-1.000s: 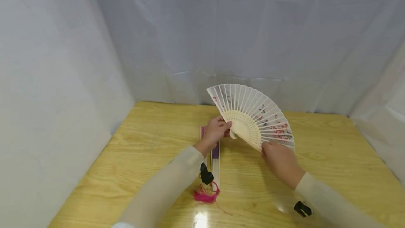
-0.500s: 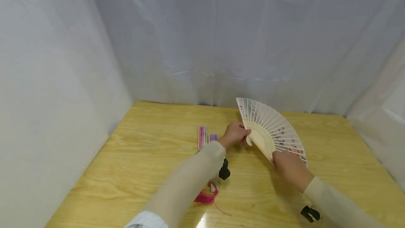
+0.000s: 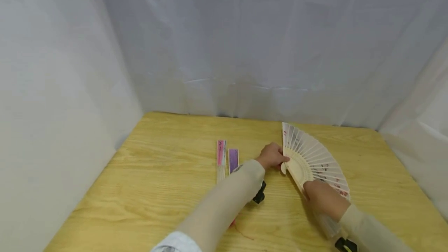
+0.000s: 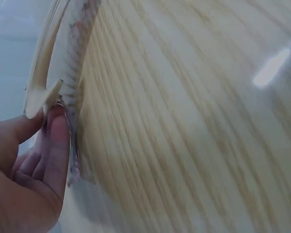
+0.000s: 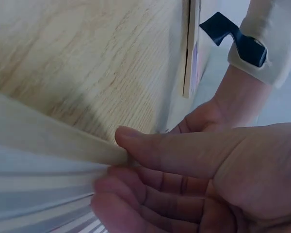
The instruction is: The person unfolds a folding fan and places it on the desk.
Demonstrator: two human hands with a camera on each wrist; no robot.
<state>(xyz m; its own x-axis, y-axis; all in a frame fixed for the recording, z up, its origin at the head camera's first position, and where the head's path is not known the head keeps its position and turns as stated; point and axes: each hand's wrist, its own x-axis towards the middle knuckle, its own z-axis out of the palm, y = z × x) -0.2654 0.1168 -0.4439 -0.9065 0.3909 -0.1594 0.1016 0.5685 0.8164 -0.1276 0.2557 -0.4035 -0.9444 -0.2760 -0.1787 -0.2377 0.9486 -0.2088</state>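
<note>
A spread folding fan (image 3: 316,154), pale-ribbed with white cloth and red and dark painted flowers, tilts over the right part of the table. My left hand (image 3: 273,156) pinches it near the pivot, where the ribs meet; the left wrist view shows thumb and fingers of this left hand (image 4: 29,165) on the rib ends (image 4: 39,97). Along the fan's near edge, my right hand (image 3: 325,197) grips the outer rib, thumb on one side and fingers on the other in the right wrist view. The right hand covers part of the near side of the cloth.
Two folded fans, one pink-topped (image 3: 221,158) and one purple-topped (image 3: 233,160), lie side by side left of the hands, partly under the left sleeve (image 3: 224,201). A bit of red tassel (image 3: 232,224) shows below it. A grey curtain (image 3: 224,49) hangs behind the wooden table (image 3: 168,158).
Both hands have carried the spread fan rightward and down towards the table, the left hand travelling further than the right. The two folded fans' upper ends are now uncovered.
</note>
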